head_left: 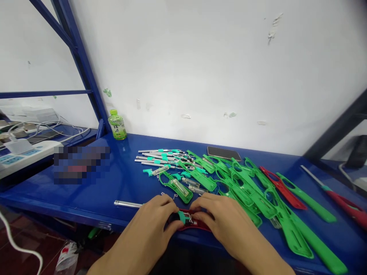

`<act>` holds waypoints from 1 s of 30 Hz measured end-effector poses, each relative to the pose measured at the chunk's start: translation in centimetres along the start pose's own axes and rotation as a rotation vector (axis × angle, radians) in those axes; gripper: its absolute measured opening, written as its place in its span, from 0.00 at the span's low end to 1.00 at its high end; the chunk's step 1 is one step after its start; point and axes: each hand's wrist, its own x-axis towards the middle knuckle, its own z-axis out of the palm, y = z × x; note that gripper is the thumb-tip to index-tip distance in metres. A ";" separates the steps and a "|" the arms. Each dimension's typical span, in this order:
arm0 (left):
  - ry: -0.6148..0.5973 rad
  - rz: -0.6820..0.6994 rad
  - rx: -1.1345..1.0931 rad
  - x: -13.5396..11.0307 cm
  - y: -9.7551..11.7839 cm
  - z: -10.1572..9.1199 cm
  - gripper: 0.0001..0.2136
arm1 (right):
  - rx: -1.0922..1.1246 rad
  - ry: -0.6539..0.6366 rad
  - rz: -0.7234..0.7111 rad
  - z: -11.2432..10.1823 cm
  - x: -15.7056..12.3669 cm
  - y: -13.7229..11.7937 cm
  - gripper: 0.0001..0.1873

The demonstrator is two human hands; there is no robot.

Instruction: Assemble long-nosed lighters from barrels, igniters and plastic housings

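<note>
At near edge of table [94,191]: red handle [197,226] lies flat, each grip pinching it. Left hand [155,221] at teal slider [181,217], right hand [220,219] over shell. Light, stiff plastic with small loose parts; hold by edges. Steel rod [127,204] juts left, apparently from under left hand. Green handles [246,191] crowd just beyond; phone [223,153], bottle [117,125] well back.

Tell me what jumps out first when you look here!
A big heap of bright green handles sprawls across the blue table, right of the middle. At the near edge, the left hand and right hand both grip a red handle. A green bottle stands at the back left.
</note>
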 end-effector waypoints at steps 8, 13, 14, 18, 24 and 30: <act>0.029 0.018 -0.004 0.0 -0.6 -0.1 0.09 | -0.026 0.018 -0.022 0.2 0.0 -0.2 0.12; 0.050 0.111 0.019 0.3 -2.5 -0.9 0.14 | 0.036 0.048 -0.006 -0.1 -0.9 -0.9 0.05; 0.056 0.105 0.050 0.3 -2.9 -1.1 0.15 | 0.024 0.046 0.004 -0.1 -0.9 -1.0 0.07; 0.041 0.081 0.137 0.4 -3.5 -1.8 0.14 | -0.032 0.019 0.020 0.0 -0.7 -1.2 0.14; -0.028 0.110 0.191 0.4 -2.9 -1.8 0.14 | -0.027 -0.025 0.000 0.0 -0.4 -1.2 0.14; 0.018 0.193 0.187 0.3 -3.0 -1.5 0.12 | -0.009 -0.033 0.000 0.2 -0.5 -1.4 0.12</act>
